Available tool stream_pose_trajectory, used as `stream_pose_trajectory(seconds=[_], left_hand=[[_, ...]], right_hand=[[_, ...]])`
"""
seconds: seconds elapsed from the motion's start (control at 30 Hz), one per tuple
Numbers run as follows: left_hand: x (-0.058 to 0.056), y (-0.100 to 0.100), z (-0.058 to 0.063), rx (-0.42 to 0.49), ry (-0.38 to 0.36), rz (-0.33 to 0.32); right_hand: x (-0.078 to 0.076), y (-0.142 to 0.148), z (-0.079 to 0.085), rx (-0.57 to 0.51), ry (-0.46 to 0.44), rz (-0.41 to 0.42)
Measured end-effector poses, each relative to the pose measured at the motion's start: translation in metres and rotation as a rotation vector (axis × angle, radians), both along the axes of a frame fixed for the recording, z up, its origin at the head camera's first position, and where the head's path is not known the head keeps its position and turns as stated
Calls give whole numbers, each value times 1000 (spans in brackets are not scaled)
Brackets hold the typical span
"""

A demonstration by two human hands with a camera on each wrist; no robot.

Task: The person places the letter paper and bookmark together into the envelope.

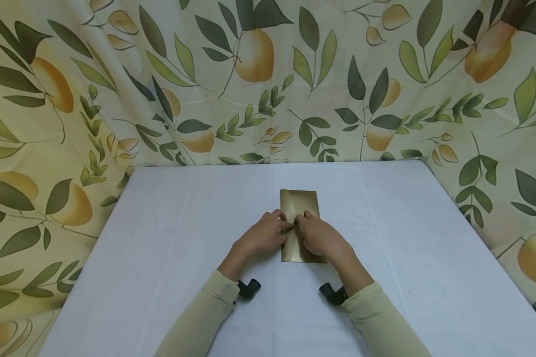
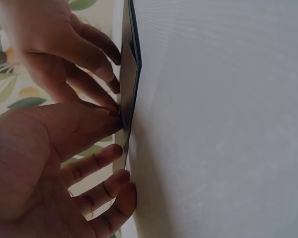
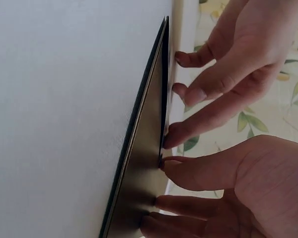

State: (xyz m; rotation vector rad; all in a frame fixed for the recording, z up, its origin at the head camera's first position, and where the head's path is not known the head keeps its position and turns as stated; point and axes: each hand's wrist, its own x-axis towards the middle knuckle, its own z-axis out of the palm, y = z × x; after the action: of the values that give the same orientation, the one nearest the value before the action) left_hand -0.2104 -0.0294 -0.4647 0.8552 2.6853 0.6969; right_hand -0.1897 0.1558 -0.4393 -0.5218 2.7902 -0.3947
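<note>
A gold-brown envelope [image 1: 304,253] lies flat on the white table, long side pointing away from me. A flap seam runs down its left part. My left hand [image 1: 266,232] is at its left edge, and my right hand [image 1: 319,236] reaches over its right part. Both sets of fingertips meet near the middle of the flap. From the right wrist view, the envelope [image 3: 139,163] shows a narrow gap beside the raised flap [image 3: 164,84]. The fingers touch its surface and flap edge loosely; a firm pinch does not show. The index fingertips are partly hidden.
The white cloth-covered table [image 1: 196,208] spreads around the envelope. A curtain [image 1: 268,114] printed with fruit and leaves hangs behind and at both sides. Dark wrist cameras, left one [image 1: 249,289] and right one [image 1: 333,294], sit near the sleeve cuffs.
</note>
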Motion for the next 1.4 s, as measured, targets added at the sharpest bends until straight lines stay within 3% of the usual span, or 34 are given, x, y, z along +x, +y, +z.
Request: stream_pose_trajectory(seconds=[0.27, 0.67, 1.13, 1.27, 1.4], left_hand=[[-4, -2, -3, 2, -25, -23], [-5, -3, -3, -29, -28, -42], [-7, -3, -2, -34, -26, -63], [-8, -6, -2, 64, -32, -32], [-9, -12, 1, 208, 25, 31]], right_hand=[[-2, 0, 2, 7, -17, -12], [-6, 7, -1, -14, 75, 42], [-8, 7, -2, 7, 9, 20], [-8, 8, -1, -31, 29, 23], [-9, 10, 2, -122, 94, 10]])
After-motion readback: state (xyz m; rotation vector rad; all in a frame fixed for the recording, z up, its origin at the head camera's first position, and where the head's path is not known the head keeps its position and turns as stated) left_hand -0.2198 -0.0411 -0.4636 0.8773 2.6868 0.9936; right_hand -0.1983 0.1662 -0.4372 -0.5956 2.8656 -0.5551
